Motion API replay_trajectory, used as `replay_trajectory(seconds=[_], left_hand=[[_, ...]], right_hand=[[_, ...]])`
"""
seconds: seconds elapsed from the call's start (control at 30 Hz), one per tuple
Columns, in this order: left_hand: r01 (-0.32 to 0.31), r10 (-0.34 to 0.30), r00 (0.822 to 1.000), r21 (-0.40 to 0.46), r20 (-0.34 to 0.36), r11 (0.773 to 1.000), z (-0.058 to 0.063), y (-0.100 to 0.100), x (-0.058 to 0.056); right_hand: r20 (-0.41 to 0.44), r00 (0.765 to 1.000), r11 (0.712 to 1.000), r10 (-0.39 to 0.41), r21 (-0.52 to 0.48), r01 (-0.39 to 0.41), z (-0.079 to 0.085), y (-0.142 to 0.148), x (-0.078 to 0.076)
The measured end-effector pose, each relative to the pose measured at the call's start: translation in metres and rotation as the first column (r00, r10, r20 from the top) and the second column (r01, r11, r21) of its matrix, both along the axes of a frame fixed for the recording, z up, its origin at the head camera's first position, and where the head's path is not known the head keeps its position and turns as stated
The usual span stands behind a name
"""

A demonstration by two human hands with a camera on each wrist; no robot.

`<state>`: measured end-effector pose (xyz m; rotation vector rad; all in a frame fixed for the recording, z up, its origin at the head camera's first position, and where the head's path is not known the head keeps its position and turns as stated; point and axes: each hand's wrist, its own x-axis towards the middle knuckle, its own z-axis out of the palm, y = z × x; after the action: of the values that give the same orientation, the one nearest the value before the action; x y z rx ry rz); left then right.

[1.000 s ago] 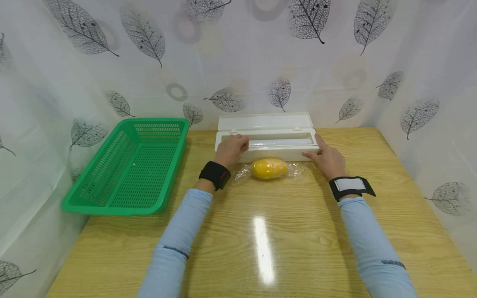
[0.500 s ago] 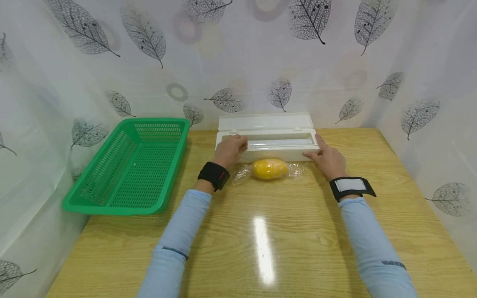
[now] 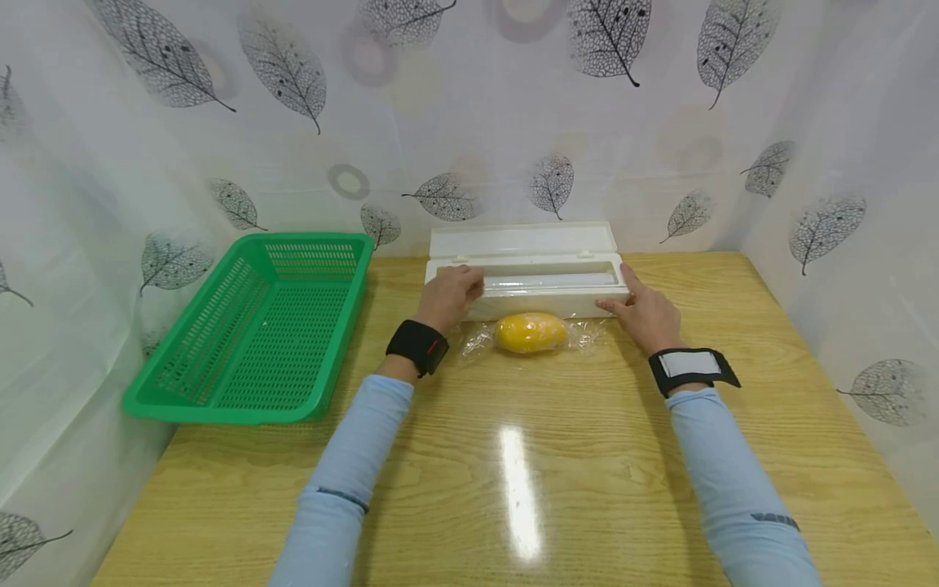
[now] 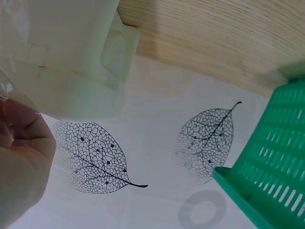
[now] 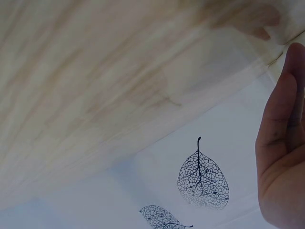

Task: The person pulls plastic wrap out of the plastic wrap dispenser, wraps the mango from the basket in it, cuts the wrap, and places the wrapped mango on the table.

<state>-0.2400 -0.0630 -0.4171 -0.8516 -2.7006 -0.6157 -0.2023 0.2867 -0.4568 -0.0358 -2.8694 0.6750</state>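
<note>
A white cling film box stands at the back of the table with its lid raised and a film roll inside. At its left part, my left hand has curled fingers and pinches the clear cling film, which shines across the box in the left wrist view. My right hand grips the box's right end, thumb at the front and fingers along the side. Just in front of the box lies a yellow mango-like fruit, wrapped in clear film with loose ends on both sides.
A green plastic basket with slotted walls sits to the left of the box, nothing in it. Behind the wooden table hangs a white curtain with leaf prints, close to the raised lid.
My left hand has slid slightly to the left along the box, exposing a little more of the roll. The right hand, box and wrapped fruit stay in place.
</note>
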Motion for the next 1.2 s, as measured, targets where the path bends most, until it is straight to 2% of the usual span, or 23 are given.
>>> replay_trajectory(seconds=[0.7, 1.2], left_hand=[[0.015, -0.015, 1.000, 0.035, 0.010, 0.999, -0.003, -0.005, 0.002], [0.053, -0.066, 0.994, 0.145, 0.088, 0.988, -0.006, -0.014, 0.002]], right_hand=[[-0.009, 1.000, 1.000, -0.001, 0.002, 0.001, -0.001, 0.002, -0.001], [-0.016, 1.000, 1.000, -0.003, 0.002, 0.003, -0.001, 0.000, -0.001]])
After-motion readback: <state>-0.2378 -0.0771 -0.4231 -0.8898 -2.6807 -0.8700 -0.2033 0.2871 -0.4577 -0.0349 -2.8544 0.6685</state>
